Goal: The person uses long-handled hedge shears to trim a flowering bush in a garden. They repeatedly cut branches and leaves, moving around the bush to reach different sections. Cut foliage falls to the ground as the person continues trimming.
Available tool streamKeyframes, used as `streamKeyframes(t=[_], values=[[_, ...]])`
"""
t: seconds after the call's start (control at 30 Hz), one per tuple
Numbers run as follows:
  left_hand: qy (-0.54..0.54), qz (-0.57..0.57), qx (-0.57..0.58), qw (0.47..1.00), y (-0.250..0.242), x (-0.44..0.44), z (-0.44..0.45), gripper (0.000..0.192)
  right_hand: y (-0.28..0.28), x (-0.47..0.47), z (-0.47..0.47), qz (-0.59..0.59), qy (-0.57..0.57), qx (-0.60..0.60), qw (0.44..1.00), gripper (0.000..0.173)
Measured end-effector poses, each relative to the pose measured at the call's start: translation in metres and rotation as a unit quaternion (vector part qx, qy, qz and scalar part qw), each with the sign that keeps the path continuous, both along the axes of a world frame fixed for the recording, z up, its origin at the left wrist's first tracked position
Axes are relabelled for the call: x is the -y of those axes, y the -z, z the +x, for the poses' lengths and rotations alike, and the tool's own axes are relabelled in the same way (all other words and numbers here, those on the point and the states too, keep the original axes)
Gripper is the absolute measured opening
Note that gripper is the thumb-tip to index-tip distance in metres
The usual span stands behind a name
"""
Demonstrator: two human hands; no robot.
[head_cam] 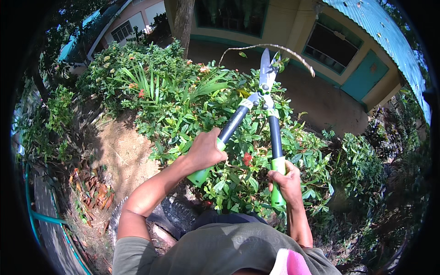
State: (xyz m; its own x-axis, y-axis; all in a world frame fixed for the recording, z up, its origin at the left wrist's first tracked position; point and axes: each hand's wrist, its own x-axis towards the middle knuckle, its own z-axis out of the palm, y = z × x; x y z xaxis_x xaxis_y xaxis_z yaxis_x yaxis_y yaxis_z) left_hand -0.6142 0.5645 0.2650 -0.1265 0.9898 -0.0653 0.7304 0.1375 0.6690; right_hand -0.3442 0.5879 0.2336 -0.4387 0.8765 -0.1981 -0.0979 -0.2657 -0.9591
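Observation:
My left hand grips the left green handle of a pair of hedge shears. On the right handle, my right hand is closed around the green grip. The two metal blades point away from me, slightly parted, over the far side of a leafy flowering shrub. A small leafy sprig shows at the right blade near its tip. Behind or across the blade tips arches a bare, curved stem; whether it touches them I cannot tell. A red flower cluster sits between the handles.
A tree trunk rises behind the shrub. Beyond is a building with a teal door and a corrugated metal roof. Bare soil lies to the left, with a teal pipe railing farther out. Another bush grows at right.

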Motion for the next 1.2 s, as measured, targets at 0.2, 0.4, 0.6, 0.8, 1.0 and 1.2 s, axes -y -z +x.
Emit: streamKeyframes(t=[0.2, 0.4, 0.6, 0.8, 1.0, 1.2], values=[[0.143, 0.222, 0.014, 0.964, -0.099, -0.124, 0.06, 0.029, -0.103, -0.071, 0.031, 0.185, 0.12, -0.022, 0.975, 0.016], [0.116, -0.029, 0.134, 0.984, -0.034, -0.085, 0.074, 0.036, -0.05, -0.051, 0.087, 0.022, 0.027, 0.017, 0.999, 0.018], [-0.002, -0.228, 0.177, 0.957, 0.027, -0.016, 0.039, 0.036, 0.02, -0.06, 0.072, -0.21, -0.117, 0.023, 0.97, 0.015], [-0.085, -0.294, 0.218, 0.927, 0.037, -0.036, -0.007, 0.023, 0.04, -0.109, 0.019, -0.317, -0.155, -0.031, 0.935, 0.01], [-0.036, -0.369, 0.287, 0.883, 0.066, -0.119, -0.061, 0.015, 0.094, -0.128, -0.017, -0.376, -0.157, -0.186, 0.894, 0.016], [0.057, -0.414, 0.363, 0.833, 0.083, -0.218, -0.055, 0.009, 0.11, -0.196, -0.035, -0.442, -0.085, -0.189, 0.873, 0.012]])
